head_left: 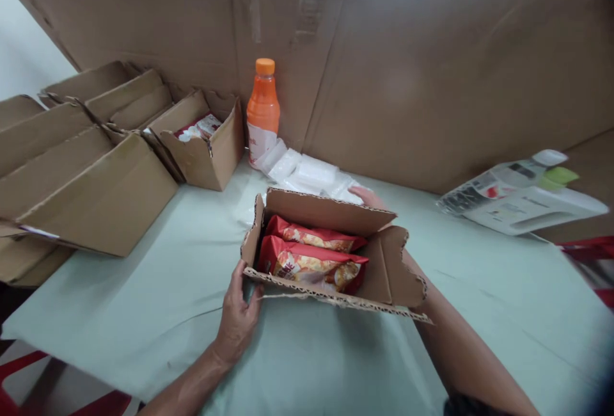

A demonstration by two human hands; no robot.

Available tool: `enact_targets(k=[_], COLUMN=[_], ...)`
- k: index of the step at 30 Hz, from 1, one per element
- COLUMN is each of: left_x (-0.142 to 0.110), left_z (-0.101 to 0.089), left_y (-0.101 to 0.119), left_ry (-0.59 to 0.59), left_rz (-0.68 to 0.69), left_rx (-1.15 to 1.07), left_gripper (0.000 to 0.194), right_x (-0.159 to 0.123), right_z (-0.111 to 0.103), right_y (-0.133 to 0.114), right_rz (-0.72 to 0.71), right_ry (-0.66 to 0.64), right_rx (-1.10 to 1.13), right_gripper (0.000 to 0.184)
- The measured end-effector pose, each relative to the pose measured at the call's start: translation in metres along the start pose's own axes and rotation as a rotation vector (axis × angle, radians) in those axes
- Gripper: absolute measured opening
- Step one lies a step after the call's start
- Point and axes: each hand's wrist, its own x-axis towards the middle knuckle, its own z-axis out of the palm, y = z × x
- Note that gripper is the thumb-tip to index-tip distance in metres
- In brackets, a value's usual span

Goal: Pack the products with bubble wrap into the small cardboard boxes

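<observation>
A small open cardboard box (388,262) with ragged rims is tilted toward me above the table. Inside lie two red snack packets (311,265) with food pictures, side by side. My left hand (237,313) grips the box's near left corner, thumb by the front wall. My right hand (368,197) reaches around the far side of the box; only part of it shows above the back wall, its grip largely hidden. Just beyond those fingers are clear plastic-wrapped white packs (311,173), and an orange drink bottle (263,112) stands upright behind them.
Several open cardboard boxes (96,192) crowd the left side; one box (218,160) holds a red-and-white packet. A tall cardboard wall (432,70) closes off the back. At right lie a clear bottle (503,176) and a white jug (537,211) on the pale green tablecloth (158,301).
</observation>
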Motion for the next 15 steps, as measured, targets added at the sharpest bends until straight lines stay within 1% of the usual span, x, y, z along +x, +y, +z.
enact_targets(k=[2, 4, 6, 7, 8, 10, 12, 15], left_x=[-0.002, -0.003, -0.004, -0.004, -0.003, -0.001, 0.002, 0.006], left_z=[0.001, 0.002, 0.003, 0.003, 0.003, 0.001, -0.002, -0.007], left_y=[-0.005, -0.01, -0.013, -0.013, -0.012, -0.008, -0.002, 0.008], left_ry=[0.017, 0.035, 0.044, 0.045, 0.038, 0.016, -0.013, -0.058], left_rz=[0.012, 0.027, 0.034, 0.036, 0.037, 0.033, 0.017, -0.032], left_rx=[0.049, 0.082, 0.092, 0.091, 0.088, 0.072, 0.042, -0.025], left_gripper=[0.038, 0.035, 0.034, 0.033, 0.033, 0.034, 0.035, 0.039], right_x=[0.042, 0.071, 0.084, 0.083, 0.078, 0.053, 0.014, -0.06], right_z=[0.022, 0.04, 0.045, 0.043, 0.037, 0.017, -0.006, -0.041], right_y=[-0.009, -0.018, -0.024, -0.025, -0.025, -0.021, -0.013, 0.005], right_rz=[-0.047, -0.068, -0.046, -0.014, 0.031, 0.142, 0.232, 0.322], right_ry=[-0.006, 0.011, 0.063, 0.104, 0.148, 0.22, 0.252, 0.274], right_rx=[-0.01, -0.017, 0.011, 0.064, 0.135, 0.284, 0.351, 0.335], right_gripper=[0.03, 0.028, 0.022, 0.023, 0.028, 0.038, 0.045, 0.053])
